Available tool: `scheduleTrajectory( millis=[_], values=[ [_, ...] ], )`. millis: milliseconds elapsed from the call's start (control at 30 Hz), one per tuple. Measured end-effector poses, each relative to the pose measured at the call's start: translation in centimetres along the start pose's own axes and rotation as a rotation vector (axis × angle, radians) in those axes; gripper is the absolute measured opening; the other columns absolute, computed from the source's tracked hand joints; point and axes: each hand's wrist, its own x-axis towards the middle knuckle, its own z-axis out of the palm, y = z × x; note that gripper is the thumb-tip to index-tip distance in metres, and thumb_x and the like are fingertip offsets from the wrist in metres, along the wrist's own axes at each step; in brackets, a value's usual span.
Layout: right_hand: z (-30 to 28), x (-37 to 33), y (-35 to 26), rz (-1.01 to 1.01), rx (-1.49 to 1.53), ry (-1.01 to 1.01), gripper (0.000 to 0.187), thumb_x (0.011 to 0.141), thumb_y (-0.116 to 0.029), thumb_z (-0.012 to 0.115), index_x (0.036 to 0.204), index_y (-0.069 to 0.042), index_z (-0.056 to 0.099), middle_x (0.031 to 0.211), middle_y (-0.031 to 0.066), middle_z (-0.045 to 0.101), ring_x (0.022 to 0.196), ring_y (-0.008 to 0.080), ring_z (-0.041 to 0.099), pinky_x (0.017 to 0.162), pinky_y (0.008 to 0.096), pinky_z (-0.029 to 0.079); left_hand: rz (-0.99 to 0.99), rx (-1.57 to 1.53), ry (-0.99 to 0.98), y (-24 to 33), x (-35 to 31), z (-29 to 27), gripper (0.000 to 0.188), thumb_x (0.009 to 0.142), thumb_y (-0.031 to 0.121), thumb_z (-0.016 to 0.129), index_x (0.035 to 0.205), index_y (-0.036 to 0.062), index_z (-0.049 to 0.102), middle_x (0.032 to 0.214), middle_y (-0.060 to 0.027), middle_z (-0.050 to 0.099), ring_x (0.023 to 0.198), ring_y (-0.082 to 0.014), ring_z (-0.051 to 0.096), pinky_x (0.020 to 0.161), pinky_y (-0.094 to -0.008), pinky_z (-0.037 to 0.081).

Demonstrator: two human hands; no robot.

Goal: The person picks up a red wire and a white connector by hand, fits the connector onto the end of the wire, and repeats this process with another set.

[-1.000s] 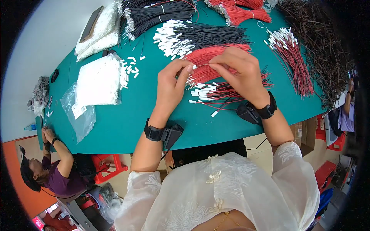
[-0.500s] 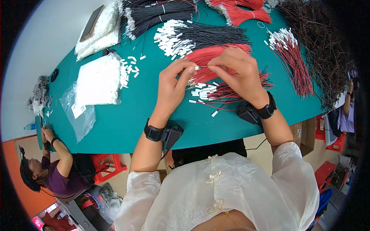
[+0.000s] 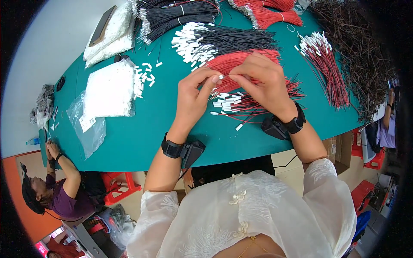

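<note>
My left hand (image 3: 192,91) pinches a small white plastic connector housing (image 3: 221,77) between thumb and forefinger. Close beside it, my right hand (image 3: 264,81) is closed in a pinch on a thin wire whose tip meets the housing; most of that wire is hidden by the fingers. Beneath both hands spreads a bundle of red wires (image 3: 234,64). Below them lies a smaller bunch of red and black wires with white housings (image 3: 228,102) on the ends. Beyond the hands are black wires (image 3: 245,39) with many white housings (image 3: 191,45) at their left ends.
A clear bag of white housings (image 3: 109,92) lies left on the green table (image 3: 172,139), with loose housings (image 3: 144,79) beside it. Red-and-black wires (image 3: 329,77) and a dark wire heap (image 3: 352,56) are on the right. A co-worker (image 3: 64,189) sits at left.
My right hand has shifted slightly left, bringing its fingertips closer to the housing. My left hand keeps its pinch, almost unmoved.
</note>
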Motion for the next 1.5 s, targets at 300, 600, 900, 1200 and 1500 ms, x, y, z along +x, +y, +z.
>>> scheduleTrajectory(
  millis=[300, 600, 900, 1200, 1500],
  values=[
    [0.05, -0.13, 0.25, 0.063, 0.031, -0.03, 0.009, 0.079, 0.0, 0.077, 0.087, -0.001, 0.072, 0.07, 0.0064, 0.06, 0.065, 0.0196, 0.056, 0.06, 0.0319, 0.043, -0.017, -0.022, -0.011, -0.23, -0.09, 0.02, 0.017, 0.101, 0.009, 0.06, 0.102, -0.0057, 0.069, 0.095, -0.008, 0.069, 0.084, -0.0115, 0.066, 0.074, -0.0235, 0.052],
    [0.3, -0.33, 0.23, 0.209, 0.12, -0.067, 0.008, 0.08, -0.002, 0.077, 0.084, -0.001, 0.07, 0.069, 0.0053, 0.058, 0.064, 0.0179, 0.053, 0.059, 0.0306, 0.042, 0.102, 0.119, 0.046, -0.18, 0.12, 0.25, 0.011, 0.094, 0.006, 0.067, 0.097, -0.004, 0.071, 0.083, -0.0119, 0.07, 0.073, -0.0197, 0.068, 0.066, -0.0286, 0.052],
    [0.17, -0.21, 0.48, 0.166, 0.096, -0.091, 0.007, 0.08, -0.003, 0.077, 0.084, -0.002, 0.071, 0.072, 0.0045, 0.062, 0.069, 0.0187, 0.055, 0.066, 0.0321, 0.044, 0.07, 0.139, 0.012, -0.17, 0.08, -0.02, 0.014, 0.098, 0.008, 0.063, 0.1, -0.0027, 0.072, 0.091, -0.0095, 0.07, 0.08, -0.014, 0.066, 0.07, -0.0253, 0.051],
    [0.07, -0.06, 0.45, 0.134, 0.097, -0.092, 0.009, 0.079, -0.003, 0.078, 0.083, -0.002, 0.07, 0.075, 0.0064, 0.065, 0.072, 0.0205, 0.059, 0.07, 0.0331, 0.045, 0.163, 0.245, 0.026, 0.01, 0.25, 0.05, 0.012, 0.096, 0.007, 0.064, 0.098, -0.0023, 0.072, 0.089, -0.0112, 0.071, 0.078, -0.0173, 0.066, 0.07, -0.0276, 0.051],
    [-0.02, -0.26, 0.51, 0.204, 0.059, -0.118, 0.008, 0.081, -0.005, 0.077, 0.084, -0.001, 0.07, 0.077, 0.0072, 0.065, 0.074, 0.0212, 0.059, 0.072, 0.0337, 0.046, 0.159, 0.221, 0.032, 0.17, 0.2, 0.15, 0.013, 0.096, 0.007, 0.064, 0.098, -0.0023, 0.072, 0.089, -0.0112, 0.071, 0.076, -0.0173, 0.065, 0.069, -0.028, 0.05]
  ],
)
